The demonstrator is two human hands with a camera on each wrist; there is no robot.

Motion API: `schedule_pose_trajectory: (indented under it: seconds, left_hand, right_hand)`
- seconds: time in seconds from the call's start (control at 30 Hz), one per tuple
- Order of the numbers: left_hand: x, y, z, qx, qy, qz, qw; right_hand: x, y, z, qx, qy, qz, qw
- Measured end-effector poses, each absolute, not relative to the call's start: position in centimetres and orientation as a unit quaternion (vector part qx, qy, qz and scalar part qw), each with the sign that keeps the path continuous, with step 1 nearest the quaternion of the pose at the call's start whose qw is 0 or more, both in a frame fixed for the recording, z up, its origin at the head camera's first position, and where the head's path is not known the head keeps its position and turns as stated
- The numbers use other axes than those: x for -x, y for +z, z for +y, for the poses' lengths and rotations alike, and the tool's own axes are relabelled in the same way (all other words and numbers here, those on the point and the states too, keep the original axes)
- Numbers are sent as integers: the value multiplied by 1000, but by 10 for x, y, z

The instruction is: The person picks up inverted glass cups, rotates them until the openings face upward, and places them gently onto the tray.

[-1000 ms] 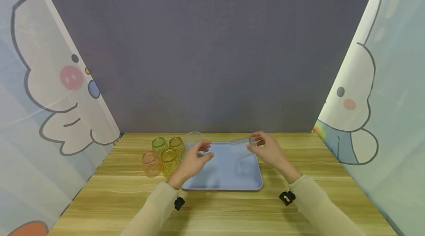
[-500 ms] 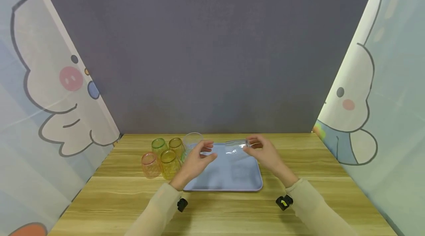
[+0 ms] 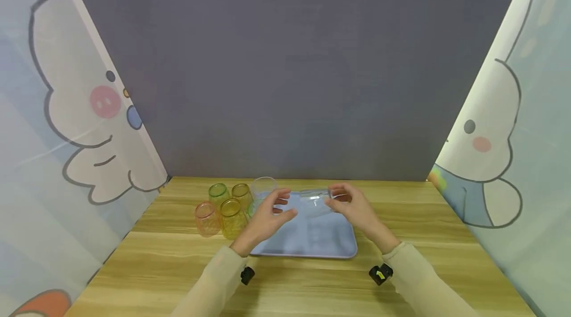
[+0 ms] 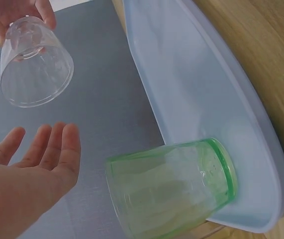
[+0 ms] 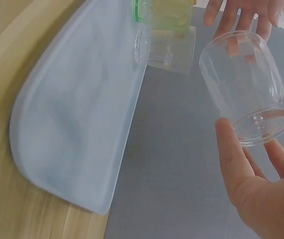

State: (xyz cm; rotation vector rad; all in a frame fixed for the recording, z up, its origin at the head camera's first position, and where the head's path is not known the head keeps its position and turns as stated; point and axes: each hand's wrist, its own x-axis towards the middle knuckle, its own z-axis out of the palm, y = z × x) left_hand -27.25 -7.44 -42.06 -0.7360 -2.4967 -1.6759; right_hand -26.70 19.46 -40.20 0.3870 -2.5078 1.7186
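My right hand (image 3: 337, 199) holds a clear glass (image 3: 315, 201) by its base, tipped on its side above the blue tray (image 3: 312, 245). In the right wrist view the thumb (image 5: 234, 159) and fingers pinch the clear glass (image 5: 245, 85) around its bottom. My left hand (image 3: 282, 208) hovers open just left of the glass's mouth, its fingers (image 4: 47, 149) straight and holding nothing. A green glass (image 4: 171, 186) stands in the tray's (image 4: 206, 99) left corner, right beside the left hand.
Left of the tray stand a green glass (image 3: 217, 192), an amber glass (image 3: 241, 191), a pink glass (image 3: 206, 218) and a yellow glass (image 3: 232, 218). A second clear glass (image 3: 264, 187) stands by the tray's far left corner. Curtain walls enclose the wooden table (image 3: 424, 218).
My right hand has carried the clear glass leftward over the tray, closer to the left hand. The left hand has lifted a little toward it.
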Motion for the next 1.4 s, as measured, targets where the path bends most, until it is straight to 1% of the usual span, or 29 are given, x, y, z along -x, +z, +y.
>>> schedule_pose_trajectory:
  seconds: [0.43, 0.8, 1.4]
  left_hand:
    - [270, -418, -70, 250, -538, -805, -10]
    - [272, -421, -69, 252, -546, -799, -22]
    - [270, -420, -67, 241, -567, -787, -44]
  right_hand:
    - [260, -401, 193, -126, 594, -794, 25]
    - [258, -405, 183, -141, 617, -774, 14]
    - [258, -406, 178, -134, 645, -753, 2]
